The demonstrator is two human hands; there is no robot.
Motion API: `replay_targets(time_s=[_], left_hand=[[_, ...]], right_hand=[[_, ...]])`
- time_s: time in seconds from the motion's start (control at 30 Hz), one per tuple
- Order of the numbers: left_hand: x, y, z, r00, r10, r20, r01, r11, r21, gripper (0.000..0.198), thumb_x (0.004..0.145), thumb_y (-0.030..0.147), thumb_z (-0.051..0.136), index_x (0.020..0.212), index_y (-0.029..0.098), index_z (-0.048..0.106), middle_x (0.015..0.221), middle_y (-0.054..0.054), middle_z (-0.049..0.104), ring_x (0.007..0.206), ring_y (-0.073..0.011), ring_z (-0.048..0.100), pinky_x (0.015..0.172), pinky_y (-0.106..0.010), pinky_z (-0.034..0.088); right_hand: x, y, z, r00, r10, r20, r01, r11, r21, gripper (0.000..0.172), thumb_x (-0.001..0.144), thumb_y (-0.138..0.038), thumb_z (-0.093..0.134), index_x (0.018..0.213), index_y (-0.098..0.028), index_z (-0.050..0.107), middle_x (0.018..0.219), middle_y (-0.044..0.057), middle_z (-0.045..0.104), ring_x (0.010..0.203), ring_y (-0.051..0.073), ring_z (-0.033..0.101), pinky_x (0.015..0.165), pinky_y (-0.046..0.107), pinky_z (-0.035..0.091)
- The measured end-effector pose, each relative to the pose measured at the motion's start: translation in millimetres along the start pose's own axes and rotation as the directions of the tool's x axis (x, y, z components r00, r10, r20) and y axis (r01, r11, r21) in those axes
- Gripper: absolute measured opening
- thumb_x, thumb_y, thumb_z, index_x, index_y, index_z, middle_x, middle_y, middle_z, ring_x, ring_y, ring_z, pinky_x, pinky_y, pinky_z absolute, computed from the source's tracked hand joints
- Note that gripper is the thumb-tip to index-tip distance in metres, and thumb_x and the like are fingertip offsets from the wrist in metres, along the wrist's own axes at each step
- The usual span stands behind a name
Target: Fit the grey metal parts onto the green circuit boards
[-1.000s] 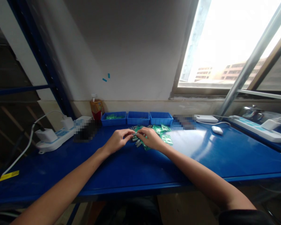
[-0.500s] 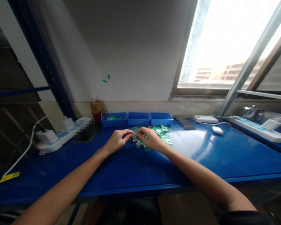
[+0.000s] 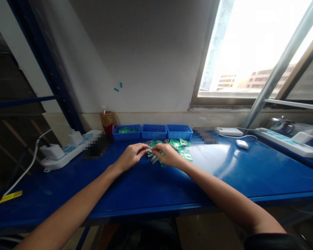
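My left hand and my right hand meet over the blue table, fingers curled. Their fingertips pinch a small grey part between them. Under and behind the hands lies a heap of small green bags mixed with several small grey parts. Both forearms reach in from the bottom of the view.
Three blue bins stand in a row at the wall, the left one with green bags in it. A drink bottle stands to their left. Power strips lie at the left and right. A white mouse lies at the right.
Both hands have stayed in place over the heap. Only the fingertips have shifted slightly around the small grey part.
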State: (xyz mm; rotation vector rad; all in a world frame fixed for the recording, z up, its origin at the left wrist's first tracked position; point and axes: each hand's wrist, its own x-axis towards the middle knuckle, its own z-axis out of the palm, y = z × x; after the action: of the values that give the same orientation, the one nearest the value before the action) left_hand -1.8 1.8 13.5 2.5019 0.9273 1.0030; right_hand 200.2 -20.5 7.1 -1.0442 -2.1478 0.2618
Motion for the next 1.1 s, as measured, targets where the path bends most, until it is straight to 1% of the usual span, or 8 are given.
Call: replay_targets(time_s=[0.1, 0.3, 0.43, 0.6, 0.7, 0.87, 0.97, 1.1], left_hand=[[-0.5, 0.5, 0.5, 1.000, 0.005, 0.008, -0.005, 1.000, -0.020, 0.024, 0.087, 0.033, 0.051, 0.098, 0.018, 0.066, 0.095, -0.005, 0.071, 0.086, -0.0187, 0.066, 0.079, -0.026, 0.051], [-1.8, 0.5, 1.5, 1.000, -0.005, 0.015, 0.006, 0.999, -0.045, 0.024, 0.085, 0.033, 0.055, 0.101, 0.018, 0.065, 0.094, -0.005, 0.071, 0.084, -0.0183, 0.067, 0.077, -0.026, 0.052], [-2.3, 0.3, 2.8, 0.999, -0.023, 0.041, 0.027, 0.996, -0.086, 0.023, 0.084, 0.032, 0.056, 0.100, 0.017, 0.064, 0.093, -0.005, 0.071, 0.083, -0.0188, 0.068, 0.075, -0.026, 0.052], [-2.0, 0.5, 3.5, 0.999, -0.024, 0.031, 0.027, 0.994, -0.105, 0.024, 0.085, 0.033, 0.055, 0.099, 0.018, 0.065, 0.092, -0.006, 0.072, 0.082, -0.0192, 0.067, 0.076, -0.028, 0.052], [-1.3, -0.2, 3.1, 1.000, -0.010, 0.021, 0.012, 0.998, -0.061, 0.024, 0.085, 0.034, 0.054, 0.098, 0.018, 0.067, 0.094, -0.006, 0.071, 0.084, -0.0191, 0.066, 0.079, -0.028, 0.051], [-0.5, 0.8, 2.3, 0.999, 0.008, 0.050, -0.007, 1.000, -0.013, 0.026, 0.089, 0.035, 0.049, 0.097, 0.019, 0.067, 0.094, -0.005, 0.071, 0.086, -0.0185, 0.065, 0.080, -0.026, 0.049], [-0.5, 2.4, 2.7, 0.998, 0.001, 0.064, 0.000, 1.000, -0.017, 0.027, 0.090, 0.035, 0.047, 0.098, 0.018, 0.067, 0.094, -0.005, 0.070, 0.085, -0.0182, 0.065, 0.080, -0.026, 0.048], [-1.1, 3.1, 3.9, 0.996, -0.025, 0.084, 0.028, 0.999, -0.043, 0.029, 0.092, 0.035, 0.044, 0.097, 0.018, 0.066, 0.089, -0.005, 0.070, 0.080, -0.0172, 0.064, 0.075, -0.024, 0.047]], right_hand=[[0.0, 1.0, 0.9, 1.000, 0.009, -0.001, -0.009, 1.000, 0.005, 0.013, 0.083, -0.017, 0.056, 0.089, -0.018, 0.067, 0.082, 0.003, 0.070, 0.074, 0.014, 0.064, 0.066, 0.022, 0.046], [-0.1, -0.5, 1.0, 0.998, 0.067, 0.001, -0.067, 0.995, 0.070, 0.010, 0.082, -0.016, 0.059, 0.087, -0.018, 0.066, 0.078, 0.001, 0.070, 0.070, 0.013, 0.064, 0.063, 0.021, 0.045], [-0.4, -2.6, 0.1, 0.998, 0.063, 0.020, -0.065, 0.995, 0.073, 0.006, 0.083, -0.020, 0.060, 0.083, -0.018, 0.066, 0.075, 0.002, 0.070, 0.069, 0.014, 0.065, 0.061, 0.021, 0.044], [-0.6, -1.5, 0.6, 0.999, 0.049, 0.013, -0.049, 0.998, 0.041, 0.006, 0.083, -0.020, 0.060, 0.082, -0.018, 0.065, 0.075, 0.002, 0.070, 0.070, 0.014, 0.065, 0.061, 0.021, 0.044], [-1.0, -0.2, 0.7, 1.000, 0.005, -0.001, -0.005, 0.999, -0.034, 0.007, 0.083, -0.021, 0.059, 0.085, -0.019, 0.066, 0.078, 0.002, 0.070, 0.072, 0.015, 0.065, 0.064, 0.022, 0.044], [-1.8, -1.0, -1.2, 0.995, -0.094, -0.020, 0.089, 0.980, -0.178, 0.014, 0.086, -0.021, 0.055, 0.096, -0.019, 0.065, 0.087, 0.005, 0.069, 0.077, 0.016, 0.063, 0.069, 0.024, 0.043], [-1.4, -1.6, -2.6, 0.991, -0.132, -0.013, 0.126, 0.966, -0.225, 0.016, 0.088, -0.022, 0.053, 0.096, -0.018, 0.065, 0.086, 0.006, 0.068, 0.078, 0.016, 0.063, 0.070, 0.025, 0.043], [-1.2, -2.6, -4.2, 0.987, -0.160, 0.031, 0.161, 0.934, -0.318, 0.017, 0.090, -0.024, 0.051, 0.095, -0.017, 0.066, 0.086, 0.007, 0.069, 0.078, 0.017, 0.063, 0.070, 0.026, 0.041]])
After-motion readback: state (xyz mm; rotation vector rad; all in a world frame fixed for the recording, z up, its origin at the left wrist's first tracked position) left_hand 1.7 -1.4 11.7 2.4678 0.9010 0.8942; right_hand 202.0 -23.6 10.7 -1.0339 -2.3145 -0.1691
